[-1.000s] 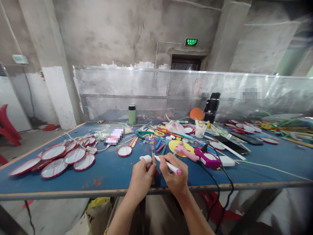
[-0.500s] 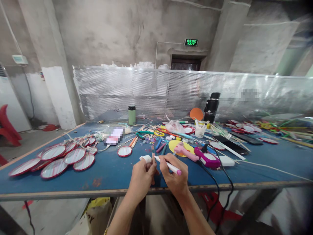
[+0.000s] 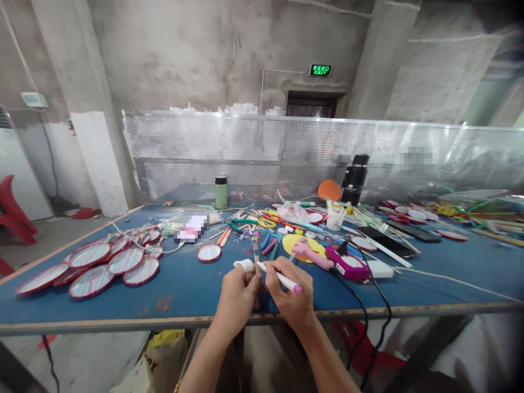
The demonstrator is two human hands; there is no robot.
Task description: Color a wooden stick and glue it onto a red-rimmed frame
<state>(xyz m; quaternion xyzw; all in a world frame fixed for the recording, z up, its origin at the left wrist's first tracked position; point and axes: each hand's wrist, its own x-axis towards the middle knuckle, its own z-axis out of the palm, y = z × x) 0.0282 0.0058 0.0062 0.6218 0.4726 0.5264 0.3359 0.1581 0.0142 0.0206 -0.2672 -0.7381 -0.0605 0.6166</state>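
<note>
Near the table's front edge, my left hand [image 3: 238, 292] is closed around a thin flat wooden stick [image 3: 256, 254], coloured reddish-brown, which points up and away from me. A white wrap [image 3: 244, 265] covers one of its fingers. My right hand [image 3: 295, 292] grips a white marker [image 3: 284, 279] with a pink end, like a pen. The marker's tip is at the stick's right edge; whether it touches cannot be made out. Just beyond the hands are several coloured pens [image 3: 270, 247], a yellow disc [image 3: 291, 243] and a pink glue gun [image 3: 310, 254].
Red-rimmed round pieces [image 3: 126, 261] lie in a heap at left, with one [image 3: 208, 252] apart. A phone [image 3: 192, 227] on a cable lies behind. At right are a purple device [image 3: 350, 266] with black cords and a dark tablet [image 3: 387, 241]. A green bottle [image 3: 221, 192] and black flask [image 3: 355, 180] stand at the back.
The marker and my right hand have shifted very slightly, with the tip a little lower and closer to the stick. My left hand keeps its hold in the same place.
</note>
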